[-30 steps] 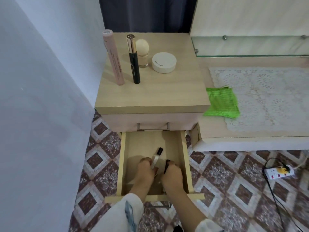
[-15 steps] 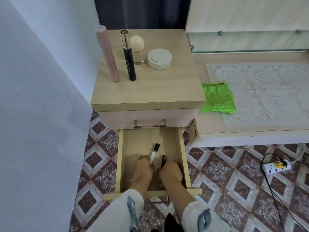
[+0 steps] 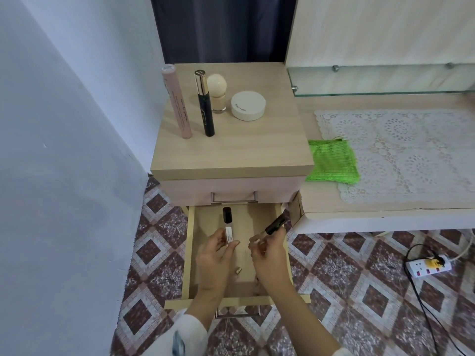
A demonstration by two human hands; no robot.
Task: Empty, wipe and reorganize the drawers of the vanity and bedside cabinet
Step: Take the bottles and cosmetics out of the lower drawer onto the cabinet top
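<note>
BEDSIDE CLEAR-OUT: A person reaches with both hands into the open lower drawer (image 3: 189, 253) of a light-wood bedside cabinet (image 3: 231, 155). The left hand (image 3: 214, 256) grips a small clear vial (image 3: 228, 227) with a black cap. Its fingers (image 3: 218, 237) are curled round the labelled lower end, so the vial stands nearly upright above the drawer floor. The right hand (image 3: 270, 255) pinches a slim tube (image 3: 273, 226) with a dark cap between thumb and fingers, the cap slanting up toward the drawer's right wall. The 2 items are held apart from each other.

1 small gold-coloured piece (image 3: 238, 270) lies loose on the drawer floor between the wrists; what it is cannot be told. The upper drawer (image 3: 231, 187) is closed, its metal handle (image 3: 234, 200) facing the camera.

4 cosmetics sit on the cabinet's top. A pink tube (image 3: 177, 101), a black-and-gold tube (image 3: 204, 104) and an egg-shaped sponge (image 3: 216, 84) on a holder stand upright near the back left. A round white compact (image 3: 248, 106) lies flat just beside them.

To the right, on the vanity counter (image 3: 311, 199), a green cloth (image 3: 331, 163) lies with its right side on the edge of a white lace mat (image 3: 401, 150). A glass shelf (image 3: 380, 80) runs along the back of the vanity. A white power strip (image 3: 428, 266) lies on the patterned tiled floor (image 3: 359, 265) at right.
</note>
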